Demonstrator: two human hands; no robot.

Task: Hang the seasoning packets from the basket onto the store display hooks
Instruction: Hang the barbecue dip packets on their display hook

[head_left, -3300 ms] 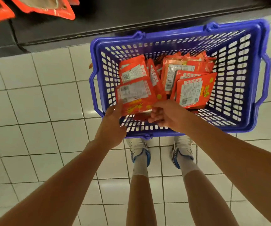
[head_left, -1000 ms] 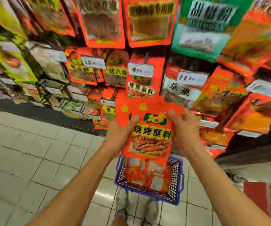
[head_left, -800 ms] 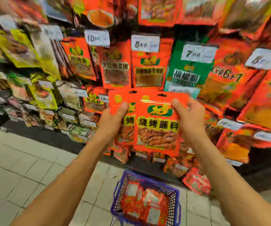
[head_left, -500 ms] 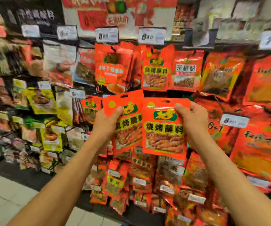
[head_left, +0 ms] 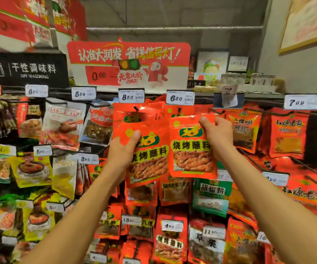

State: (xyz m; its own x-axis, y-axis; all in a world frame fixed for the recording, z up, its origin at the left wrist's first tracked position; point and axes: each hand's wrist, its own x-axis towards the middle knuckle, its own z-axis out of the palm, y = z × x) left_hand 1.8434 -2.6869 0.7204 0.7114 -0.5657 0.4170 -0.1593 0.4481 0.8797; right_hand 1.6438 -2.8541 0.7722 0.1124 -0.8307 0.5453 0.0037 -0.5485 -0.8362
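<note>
Hung seasoning packets [head_left: 285,134] crowd the display wall edge to edge, rows overlapping, with no bare gap between them. Price tags [head_left: 180,98] jut forward along the top rail, just above the raised packet [head_left: 191,149] in the right hand [head_left: 217,134]. Open air lies only in front of the packets. The promotional sign [head_left: 128,63] closes off the space above the rail.
</note>
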